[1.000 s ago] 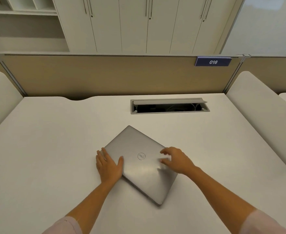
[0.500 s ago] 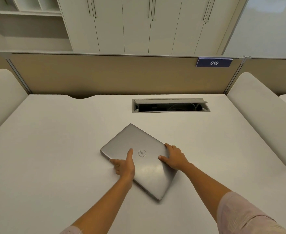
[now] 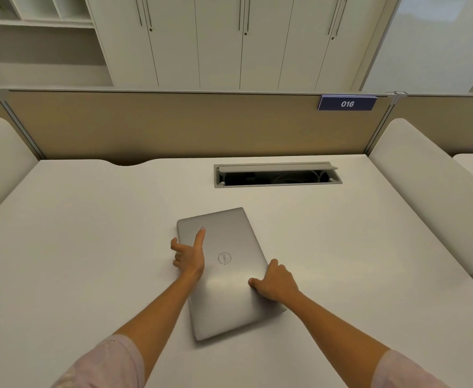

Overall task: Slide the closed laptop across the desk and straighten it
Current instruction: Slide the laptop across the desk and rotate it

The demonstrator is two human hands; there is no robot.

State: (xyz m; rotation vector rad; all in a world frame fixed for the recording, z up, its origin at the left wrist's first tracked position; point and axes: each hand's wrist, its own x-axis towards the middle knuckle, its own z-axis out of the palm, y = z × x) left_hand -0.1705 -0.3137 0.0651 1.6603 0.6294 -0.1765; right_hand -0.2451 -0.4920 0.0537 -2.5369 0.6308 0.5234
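Note:
A closed silver laptop (image 3: 229, 292) lies flat on the white desk (image 3: 89, 247), its long side running away from me and turned slightly clockwise. My left hand (image 3: 189, 254) grips its left edge, thumb stretched up across the lid and fingers curled down the side. My right hand (image 3: 275, 282) clasps the right edge, thumb on the lid and fingers wrapped over the side. The round logo (image 3: 224, 258) shows between both hands.
An open cable hatch (image 3: 277, 176) with a raised flap is set in the desk behind the laptop. A beige partition (image 3: 173, 124) with a "016" label (image 3: 347, 103) closes the back. Padded white dividers (image 3: 425, 186) flank both sides.
The laptop has rotated from a diagonal lie to nearly lengthwise. My left hand moved up its left edge with the thumb extended; my right hand shifted down the right edge.

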